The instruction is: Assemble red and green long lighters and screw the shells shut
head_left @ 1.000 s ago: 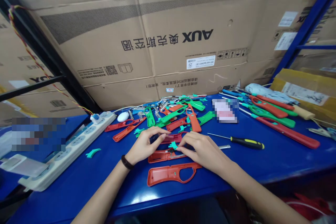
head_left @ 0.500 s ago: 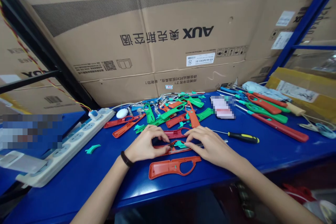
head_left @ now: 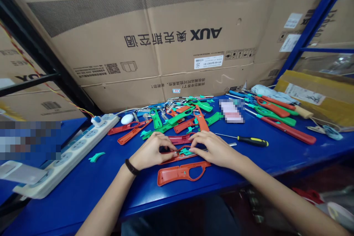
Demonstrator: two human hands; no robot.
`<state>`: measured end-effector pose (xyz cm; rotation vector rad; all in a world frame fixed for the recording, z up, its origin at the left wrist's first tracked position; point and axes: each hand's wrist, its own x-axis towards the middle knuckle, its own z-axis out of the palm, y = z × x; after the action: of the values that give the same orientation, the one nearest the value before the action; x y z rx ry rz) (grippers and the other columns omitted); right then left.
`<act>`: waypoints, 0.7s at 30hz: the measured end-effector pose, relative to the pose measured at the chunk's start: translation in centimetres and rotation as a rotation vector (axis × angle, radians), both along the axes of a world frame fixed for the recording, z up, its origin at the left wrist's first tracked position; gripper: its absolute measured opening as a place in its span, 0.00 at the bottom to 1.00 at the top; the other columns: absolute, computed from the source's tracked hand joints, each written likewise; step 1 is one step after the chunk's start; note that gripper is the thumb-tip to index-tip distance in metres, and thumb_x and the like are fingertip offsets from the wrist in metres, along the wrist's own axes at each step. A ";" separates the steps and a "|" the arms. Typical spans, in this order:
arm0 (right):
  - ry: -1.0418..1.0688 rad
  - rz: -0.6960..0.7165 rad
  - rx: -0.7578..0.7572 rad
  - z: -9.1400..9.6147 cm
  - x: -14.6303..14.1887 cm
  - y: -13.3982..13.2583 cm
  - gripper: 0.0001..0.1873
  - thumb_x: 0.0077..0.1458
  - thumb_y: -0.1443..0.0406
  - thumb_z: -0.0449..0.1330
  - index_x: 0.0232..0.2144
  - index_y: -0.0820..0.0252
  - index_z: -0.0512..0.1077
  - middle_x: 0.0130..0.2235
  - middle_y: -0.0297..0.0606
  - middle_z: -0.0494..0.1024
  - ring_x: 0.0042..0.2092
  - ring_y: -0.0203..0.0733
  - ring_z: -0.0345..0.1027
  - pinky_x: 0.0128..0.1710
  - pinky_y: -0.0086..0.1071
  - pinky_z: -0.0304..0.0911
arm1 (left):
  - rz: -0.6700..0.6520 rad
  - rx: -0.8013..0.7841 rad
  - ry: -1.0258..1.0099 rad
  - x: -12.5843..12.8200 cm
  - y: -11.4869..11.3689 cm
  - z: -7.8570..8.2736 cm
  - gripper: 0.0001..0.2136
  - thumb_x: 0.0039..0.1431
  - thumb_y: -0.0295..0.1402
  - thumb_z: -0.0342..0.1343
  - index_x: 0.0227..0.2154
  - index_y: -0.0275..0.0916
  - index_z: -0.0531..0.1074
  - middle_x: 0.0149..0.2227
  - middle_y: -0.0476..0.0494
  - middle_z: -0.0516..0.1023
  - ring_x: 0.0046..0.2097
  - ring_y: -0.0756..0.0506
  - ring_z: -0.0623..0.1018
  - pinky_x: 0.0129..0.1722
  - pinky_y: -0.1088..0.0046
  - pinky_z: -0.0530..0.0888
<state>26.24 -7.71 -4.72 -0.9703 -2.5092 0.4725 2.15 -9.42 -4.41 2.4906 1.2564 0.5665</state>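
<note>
The green piece (head_left: 184,151) has gone down from the air into the red shell (head_left: 172,159), so it looks nearly in place. The right hand (head_left: 214,150) pinches its 3 o'clock end. The left hand (head_left: 149,150) touches the shell's 9 o'clock end; I can't tell if it grips. 1 red half (head_left: 170,176) lies at 6 o'clock.

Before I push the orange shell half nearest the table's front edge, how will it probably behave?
The shell half looks thin-walled and moulded, so probably light and fairly stiff. It lies flat, so it should slide rather than roll.
</note>
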 end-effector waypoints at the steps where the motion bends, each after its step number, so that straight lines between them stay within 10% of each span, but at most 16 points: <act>1: 0.007 0.014 -0.004 -0.1 0.1 0.1 0.06 0.59 0.63 0.58 0.32 0.57 0.73 0.42 0.38 0.77 0.46 0.43 0.69 0.47 0.39 0.62 | -0.002 0.001 0.001 0.0 0.1 0.0 0.07 0.56 0.40 0.59 0.32 0.45 0.78 0.31 0.50 0.80 0.36 0.47 0.76 0.44 0.67 0.65; 21: -0.002 0.077 0.095 -0.8 0.5 -1.1 0.06 0.62 0.64 0.55 0.35 0.58 0.71 0.38 0.36 0.75 0.40 0.38 0.70 0.41 0.31 0.63 | 0.150 0.262 0.131 3.4 -6.7 -1.5 0.11 0.64 0.27 0.46 0.42 0.43 0.73 0.41 0.42 0.75 0.41 0.44 0.74 0.39 0.68 0.74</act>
<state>26.75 -8.82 -5.54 -0.8413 -2.5530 0.3712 5.56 -16.09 -5.93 2.6996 1.5155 0.6511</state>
